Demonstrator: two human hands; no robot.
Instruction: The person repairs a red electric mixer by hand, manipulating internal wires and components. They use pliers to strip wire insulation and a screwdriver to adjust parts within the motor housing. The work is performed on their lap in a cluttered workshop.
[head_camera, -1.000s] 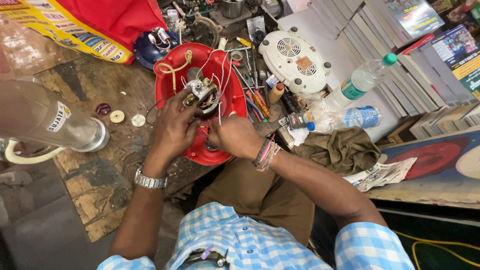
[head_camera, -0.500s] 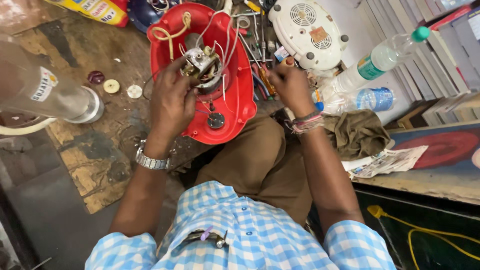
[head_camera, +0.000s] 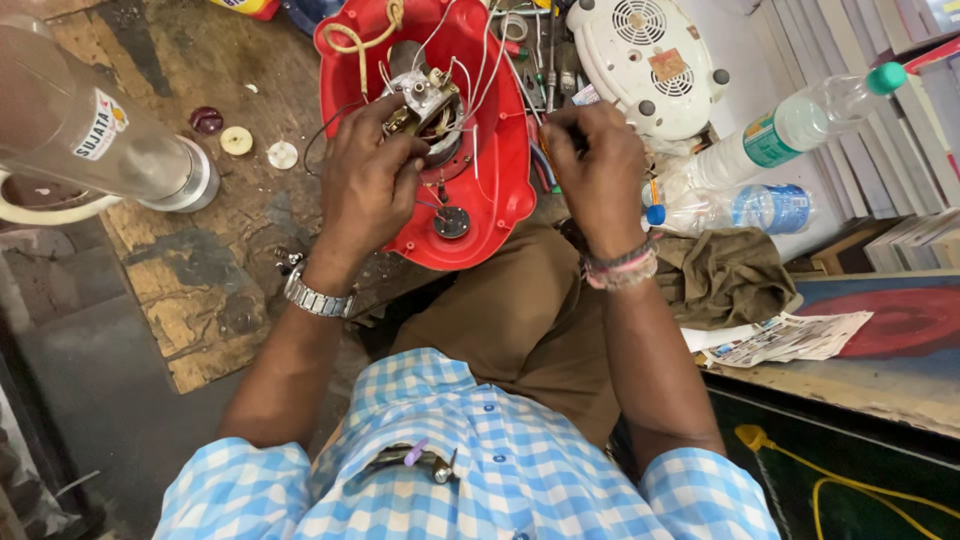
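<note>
A red plastic appliance housing (head_camera: 500, 170) lies open on my lap and the workbench edge, with white wires and a small metal motor (head_camera: 425, 100) inside. My left hand (head_camera: 365, 185), with a metal wristwatch, grips the motor and its wires. My right hand (head_camera: 595, 165), wearing thread bracelets, is closed over the pile of tools (head_camera: 545, 70) just right of the housing; what it grasps is hidden by its fingers.
A clear mixer jar (head_camera: 90, 140) lies at left beside three small round caps (head_camera: 240, 140). A white vented appliance base (head_camera: 650, 55), two plastic water bottles (head_camera: 790, 125), an olive cloth (head_camera: 725, 275), stacked books and a folded newspaper (head_camera: 790, 340) sit at right.
My right hand left the housing and moved right and up to the tools beside it. The view has tilted down, so the housing sits higher in frame.
</note>
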